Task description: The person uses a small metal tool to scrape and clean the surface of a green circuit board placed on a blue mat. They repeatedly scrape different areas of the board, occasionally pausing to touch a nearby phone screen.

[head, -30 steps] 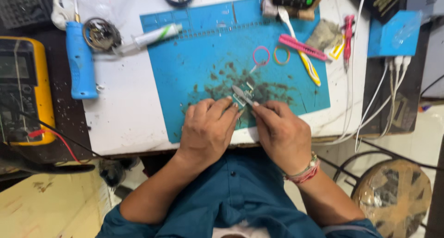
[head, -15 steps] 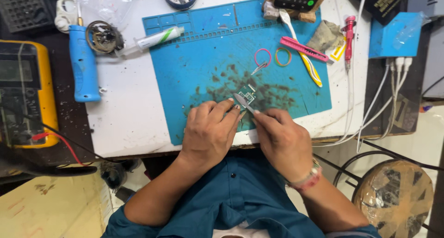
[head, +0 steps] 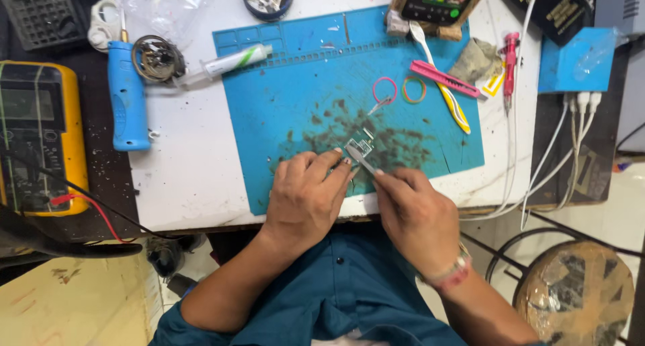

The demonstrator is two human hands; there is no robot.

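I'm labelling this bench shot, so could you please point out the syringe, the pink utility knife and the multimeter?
syringe (head: 228, 60): head view, middle of barrel.
pink utility knife (head: 445, 79): head view, middle of handle.
multimeter (head: 40, 138): head view, front face.

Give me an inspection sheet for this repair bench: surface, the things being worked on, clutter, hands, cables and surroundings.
Surface: white bench top with a blue work mat, its middle stained with dark specks.
Job's things: small metal part on the mat, with tweezers at it.
Clutter: blue handheld tool, syringe, pink rubber band, pink utility knife, yellow-handled tool, yellow multimeter.
Hands: left hand steadies the metal part with its fingertips; right hand grips the tweezers.
Cables: white cables trail off the bench's right edge; a red lead runs from the multimeter.
Surroundings: round stool at lower right.
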